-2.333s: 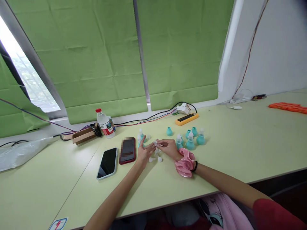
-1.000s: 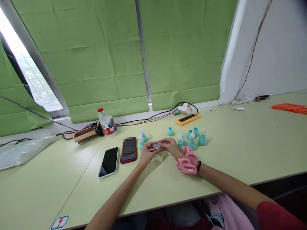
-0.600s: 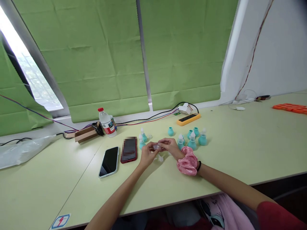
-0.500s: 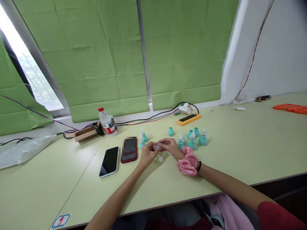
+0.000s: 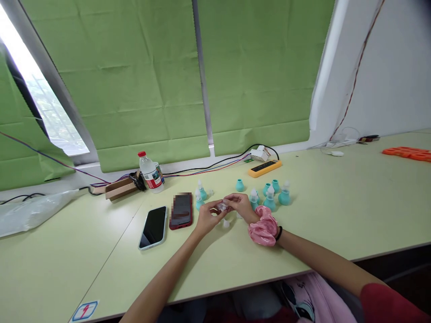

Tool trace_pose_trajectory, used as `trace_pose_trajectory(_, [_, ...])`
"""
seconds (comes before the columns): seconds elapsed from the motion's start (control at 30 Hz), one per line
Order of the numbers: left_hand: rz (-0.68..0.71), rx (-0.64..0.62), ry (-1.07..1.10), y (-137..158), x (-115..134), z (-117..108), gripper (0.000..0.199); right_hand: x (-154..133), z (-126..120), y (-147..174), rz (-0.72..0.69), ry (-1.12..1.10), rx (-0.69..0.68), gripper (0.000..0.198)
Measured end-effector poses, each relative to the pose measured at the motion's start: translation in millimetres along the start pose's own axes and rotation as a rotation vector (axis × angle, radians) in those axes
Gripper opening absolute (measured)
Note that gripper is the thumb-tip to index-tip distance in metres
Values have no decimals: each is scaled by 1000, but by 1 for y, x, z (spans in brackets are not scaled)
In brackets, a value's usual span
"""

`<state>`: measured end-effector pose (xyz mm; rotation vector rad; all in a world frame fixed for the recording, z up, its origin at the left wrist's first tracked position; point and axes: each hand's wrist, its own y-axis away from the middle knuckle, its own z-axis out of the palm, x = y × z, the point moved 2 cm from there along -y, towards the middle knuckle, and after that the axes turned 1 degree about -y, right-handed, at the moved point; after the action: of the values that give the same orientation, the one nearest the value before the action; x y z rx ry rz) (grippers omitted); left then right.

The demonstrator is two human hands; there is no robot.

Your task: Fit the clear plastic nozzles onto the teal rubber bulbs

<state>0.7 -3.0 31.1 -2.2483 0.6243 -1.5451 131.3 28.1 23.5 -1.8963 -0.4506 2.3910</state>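
Between the fingertips of both hands is a small clear plastic piece, partly hidden by the fingers. My left hand pinches it from the left, and my right hand grips it from the right. A pink scrunchie circles the right wrist. Just below the hands, a small translucent white part lies on the table. Left of them stand teal bulbs with clear tops. Beyond the right hand are several more teal bulbs, some topped with clear parts, others open like this one.
A white-edged phone and a red-cased phone lie to the left. Behind them stand a red-capped bottle and a cardboard box. A yellow power strip and cables run along the back. An orange object lies far right.
My fingers have shifted slightly around the clear piece, and more of it shows between them. The things on the table have stayed in place.
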Motion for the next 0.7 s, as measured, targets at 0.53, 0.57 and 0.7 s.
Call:
trace_pose_trajectory(0.53, [81, -18, -88, 0, 2, -1, 27, 2, 1, 2, -110, 33, -19, 19])
trace_pose_trajectory(0.57, [81, -21, -87, 0, 2, -1, 27, 2, 1, 2, -115, 33, -17, 20])
trace_pose_trajectory(0.7, [79, -36, -91, 0, 2, -2, 26, 1, 2, 3, -136, 54, -20, 19])
